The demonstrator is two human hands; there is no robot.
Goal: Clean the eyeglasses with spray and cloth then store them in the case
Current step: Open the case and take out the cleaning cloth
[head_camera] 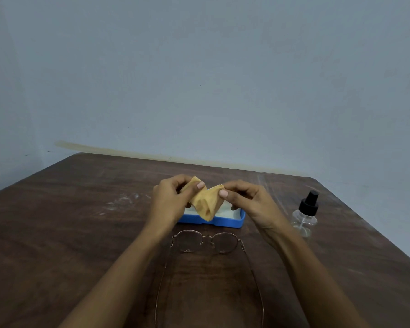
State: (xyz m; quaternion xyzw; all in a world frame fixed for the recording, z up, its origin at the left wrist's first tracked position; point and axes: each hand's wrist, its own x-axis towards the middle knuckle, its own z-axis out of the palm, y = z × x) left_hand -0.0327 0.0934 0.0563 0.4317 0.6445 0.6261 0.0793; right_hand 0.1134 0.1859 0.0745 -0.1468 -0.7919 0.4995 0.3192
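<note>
Fingers (197, 187) of L hand (168, 201) & R hand (249, 201) pinch cloth (206, 203) above case (230, 222).

Pinching a yellow, zigzag-edged cloth (205, 202) by its upper corners with left hand (168, 200) and right hand (249, 201), thumbs facing the camera, and letting it sag above an open blue case (230, 221) with white lining. Lying on the brown wooden table (81, 221) just at 6 o'clock from the case: round thin-rimmed eyeglasses (205, 242), temples unfolded and running toward 6 o'clock between the forearms. Standing upright at 3 o'clock from the case, apart from it: a clear spray bottle (304, 217) with a black pump head.
</note>
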